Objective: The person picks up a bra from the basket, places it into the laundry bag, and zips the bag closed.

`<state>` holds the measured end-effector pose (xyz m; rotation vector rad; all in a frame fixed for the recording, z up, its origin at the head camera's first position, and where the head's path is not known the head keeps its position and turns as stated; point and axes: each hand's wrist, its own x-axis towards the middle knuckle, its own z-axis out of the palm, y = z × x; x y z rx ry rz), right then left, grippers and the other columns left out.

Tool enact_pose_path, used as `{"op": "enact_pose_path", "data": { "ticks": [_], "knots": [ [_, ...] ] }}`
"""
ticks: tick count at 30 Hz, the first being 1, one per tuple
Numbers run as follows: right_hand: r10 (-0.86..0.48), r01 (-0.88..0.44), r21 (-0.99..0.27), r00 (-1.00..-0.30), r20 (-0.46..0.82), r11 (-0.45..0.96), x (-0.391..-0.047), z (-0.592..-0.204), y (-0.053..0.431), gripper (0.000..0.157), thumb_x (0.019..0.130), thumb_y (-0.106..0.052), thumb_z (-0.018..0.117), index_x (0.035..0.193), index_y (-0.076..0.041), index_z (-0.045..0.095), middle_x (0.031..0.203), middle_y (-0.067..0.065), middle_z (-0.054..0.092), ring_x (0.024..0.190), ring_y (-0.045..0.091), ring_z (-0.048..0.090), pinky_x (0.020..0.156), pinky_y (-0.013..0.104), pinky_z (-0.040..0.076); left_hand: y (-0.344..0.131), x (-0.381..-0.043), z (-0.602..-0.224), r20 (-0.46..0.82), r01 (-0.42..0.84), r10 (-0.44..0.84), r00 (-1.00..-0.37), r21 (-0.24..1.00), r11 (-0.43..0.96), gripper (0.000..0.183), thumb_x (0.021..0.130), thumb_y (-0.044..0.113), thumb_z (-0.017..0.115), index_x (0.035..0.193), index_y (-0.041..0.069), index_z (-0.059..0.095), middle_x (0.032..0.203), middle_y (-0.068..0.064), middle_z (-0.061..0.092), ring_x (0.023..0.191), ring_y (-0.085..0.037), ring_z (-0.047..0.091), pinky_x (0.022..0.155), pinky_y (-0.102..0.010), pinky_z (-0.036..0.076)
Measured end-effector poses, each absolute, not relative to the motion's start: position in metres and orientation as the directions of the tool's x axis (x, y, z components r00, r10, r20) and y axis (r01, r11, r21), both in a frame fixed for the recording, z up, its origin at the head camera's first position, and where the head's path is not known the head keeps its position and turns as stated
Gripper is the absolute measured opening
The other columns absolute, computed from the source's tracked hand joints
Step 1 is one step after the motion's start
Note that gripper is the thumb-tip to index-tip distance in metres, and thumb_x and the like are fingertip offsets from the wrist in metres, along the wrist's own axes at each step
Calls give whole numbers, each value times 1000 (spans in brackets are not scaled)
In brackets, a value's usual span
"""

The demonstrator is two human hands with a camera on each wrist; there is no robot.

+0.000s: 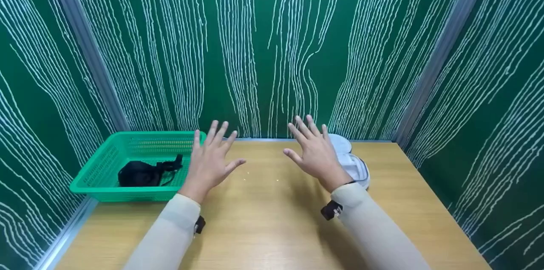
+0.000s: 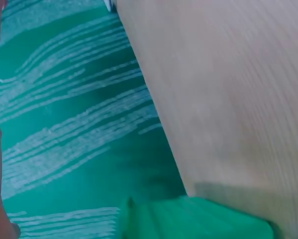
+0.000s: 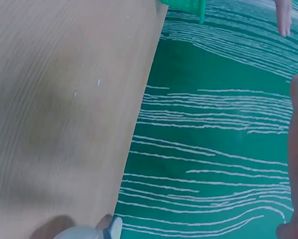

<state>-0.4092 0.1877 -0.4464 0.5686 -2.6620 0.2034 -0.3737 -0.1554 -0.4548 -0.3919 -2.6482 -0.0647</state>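
Both hands are held up over the table with fingers spread and nothing in them. The left hand (image 1: 210, 161) is beside the right end of a green plastic basket (image 1: 127, 195), overlapping its rim in the head view. In the basket lies a black object (image 1: 138, 173) with a bulky body and a thinner part with a cord. My right hand (image 1: 316, 153) hovers in front of a whitish object (image 1: 355, 168) with two rounded parts, partly hidden behind the hand and wrist. In the right wrist view the whitish object (image 3: 79, 233) shows at the bottom edge.
A wood-grain table (image 1: 263, 227) lies below the hands, with a few tiny white specks near its middle. Green panels (image 1: 263, 49) with wavy white lines rise at the back and both sides, joined by grey metal posts (image 1: 442, 49). Each wrist wears a small black camera.
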Motion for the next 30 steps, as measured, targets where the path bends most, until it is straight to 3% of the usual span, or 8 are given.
{"op": "enact_pose_path", "data": {
  "ticks": [7, 11, 15, 19, 22, 25, 30],
  "knots": [
    [-266, -308, -101, -914, 306, 946, -413, -455, 210, 89, 111, -78, 47, 182, -28, 26, 192, 3, 13, 179, 38, 7, 141, 74, 7, -189, -378, -465, 400, 169, 137, -906, 46, 984, 93, 107, 84, 48, 179, 27, 36, 193, -8, 12, 180, -39, 2, 141, -75, 6],
    [-228, -270, -133, -936, 269, 954, -417, -463, 226, 88, 113, -74, 48, 181, -23, 29, 190, 10, 23, 178, 42, 14, 140, 75, 10, -202, -380, -472, 374, 104, 55, -926, 112, 988, 89, 109, 75, 57, 179, 23, 37, 192, -15, 11, 178, -46, 3, 138, -79, 12],
    [-186, -228, -162, -953, 239, 960, -422, -476, 241, 83, 115, -66, 52, 179, -14, 35, 185, 18, 36, 172, 48, 31, 139, 75, 21, -211, -382, -481, 330, 32, -29, -944, 178, 984, 85, 112, 68, 59, 176, 16, 41, 187, -25, 25, 173, -52, 20, 131, -83, 29],
    [-145, -185, -174, -965, 217, 967, -424, -490, 253, 71, 116, -53, 59, 166, -2, 55, 168, 28, 55, 155, 53, 52, 129, 72, 43, -216, -382, -486, 247, -37, -102, -964, 254, 967, 73, 117, 54, 56, 172, 7, 47, 171, -32, 43, 156, -53, 41, 119, -79, 45],
    [-112, -150, -190, -974, 198, 970, -426, -498, 261, 59, 114, -44, 63, 147, 4, 70, 148, 32, 67, 137, 52, 66, 115, 69, 56, -218, -381, -487, 172, -65, -124, -977, 315, 947, 65, 119, 44, 52, 171, 4, 47, 165, -34, 50, 151, -54, 49, 116, -77, 50],
    [-65, -96, -230, -988, 139, 969, -427, -504, 266, 53, 114, -40, 62, 135, 7, 74, 131, 30, 71, 119, 47, 72, 104, 65, 61, -220, -382, -487, 102, -82, -125, -987, 355, 931, 63, 120, 41, 48, 172, 4, 46, 165, -32, 55, 149, -54, 57, 115, -77, 52],
    [8, 26, -325, -998, -56, 946, -427, -514, 272, 56, 114, -41, 63, 138, 9, 68, 125, 24, 74, 108, 37, 69, 102, 58, 61, -224, -383, -486, 34, -111, -137, -990, 411, 905, 64, 120, 44, 45, 173, 8, 46, 166, -27, 58, 143, -53, 64, 114, -75, 54]
  ]
}}
